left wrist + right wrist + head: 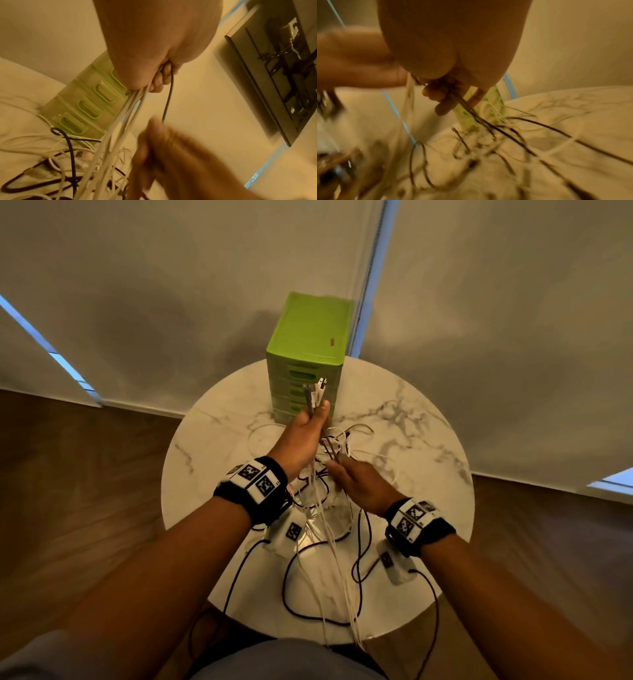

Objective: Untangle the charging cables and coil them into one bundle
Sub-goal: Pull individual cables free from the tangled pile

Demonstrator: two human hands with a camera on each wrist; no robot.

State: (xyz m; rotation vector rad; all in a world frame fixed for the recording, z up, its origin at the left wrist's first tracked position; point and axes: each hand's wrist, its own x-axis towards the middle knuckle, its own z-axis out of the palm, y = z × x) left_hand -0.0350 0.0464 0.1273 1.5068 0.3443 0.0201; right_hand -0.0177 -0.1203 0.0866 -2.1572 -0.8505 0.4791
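Several cables (320, 508) run through my hands above a round marble table (428, 446). From the head view, my left hand (303, 436) is raised and clamped around a bunch of them, their plugs (317, 392) sticking up past my thumb in front of a green drawer box (306, 337). My right hand (359, 484) sits just below and to the right, fingers closed on dark strands that come down from the left fist. The loose lengths, white and black, hang from both hands and spill in a tangle over the table, some trailing off its near edge. Two white adapters (286, 534) lie among them. In the left wrist view, my left hand (150, 56) curls round white cables (123, 121) and one dark cable (169, 100); my right hand (171, 155) is a blur beneath it, meeting the dark one. The drawer box (89, 102) stands behind, with the tangle at its foot. In the right wrist view, blurred, my right-hand fingers (441, 97) pinch dark cables (488, 124) that slant down to the table (582, 115), my left hand (356, 60) just beside.
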